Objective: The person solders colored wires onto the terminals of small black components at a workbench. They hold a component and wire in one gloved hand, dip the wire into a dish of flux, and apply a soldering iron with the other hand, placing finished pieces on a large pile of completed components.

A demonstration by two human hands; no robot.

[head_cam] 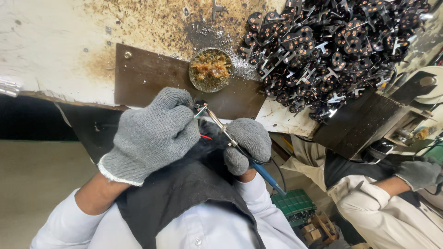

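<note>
Gripped in the gloved right hand (248, 144), a soldering iron (230, 138) is pressed to a small black part (200, 107) pinched by the gloved left hand (152, 133).

Bright, even overhead light; sharp centre, wide-angle bending at edges.

A soldering iron (230, 138), thin metal shaft with a blue handle, slants from lower right up to upper left, its tip meeting a small dark round part with metal tabs (200, 107) at the counter's (55, 50) edge; a red wire (206, 137) shows just below.
</note>
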